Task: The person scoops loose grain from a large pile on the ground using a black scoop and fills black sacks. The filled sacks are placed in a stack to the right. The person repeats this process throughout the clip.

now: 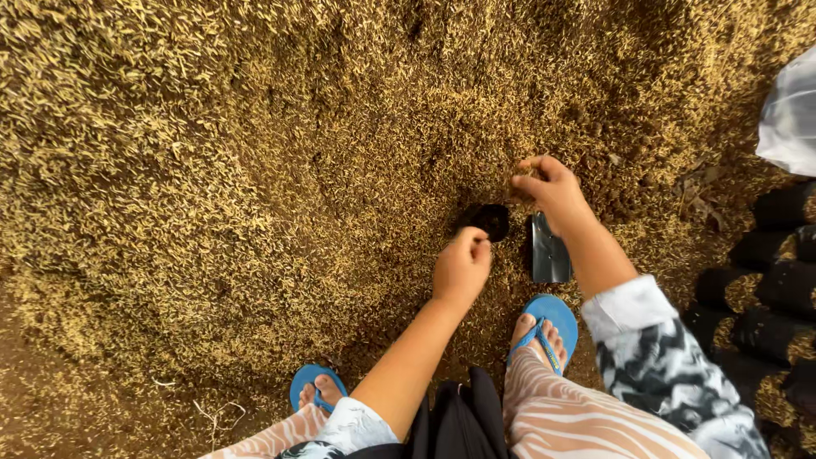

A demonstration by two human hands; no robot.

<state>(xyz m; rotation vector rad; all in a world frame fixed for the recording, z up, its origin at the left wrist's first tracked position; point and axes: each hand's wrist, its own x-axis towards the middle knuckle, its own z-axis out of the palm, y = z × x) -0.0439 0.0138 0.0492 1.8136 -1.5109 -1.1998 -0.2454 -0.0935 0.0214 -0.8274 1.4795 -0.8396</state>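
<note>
Golden rice-husk heap (212, 153) covering the ground, rows of filled black bags (769, 297) along the right edge, white plastic sack (790, 119) at upper right, blue flip-flops (544, 327) at bottom

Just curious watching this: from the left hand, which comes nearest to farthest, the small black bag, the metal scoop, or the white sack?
From the left hand:
1. Black bag, just above its fingertips.
2. Metal scoop, to the right, below the right hand.
3. White sack, far right edge.
</note>
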